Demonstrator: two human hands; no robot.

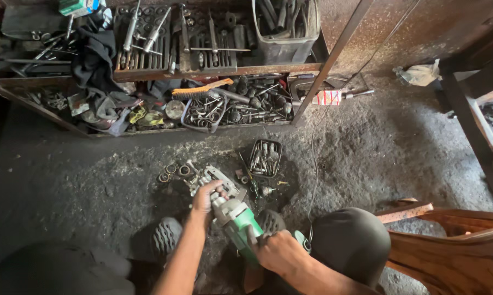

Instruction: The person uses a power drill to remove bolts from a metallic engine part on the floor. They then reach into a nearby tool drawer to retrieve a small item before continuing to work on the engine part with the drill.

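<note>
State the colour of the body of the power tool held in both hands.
Green, with a grey metal head. The angle grinder shows best in the head view.

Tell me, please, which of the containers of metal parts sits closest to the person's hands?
The small black tray on the ground, just above the green grinder; the other containers rest farther off on the rack.

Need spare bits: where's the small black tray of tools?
In the head view, the small black tray sits on the dirt floor, just above-right of the green angle grinder, below the rusty shelf.
</note>
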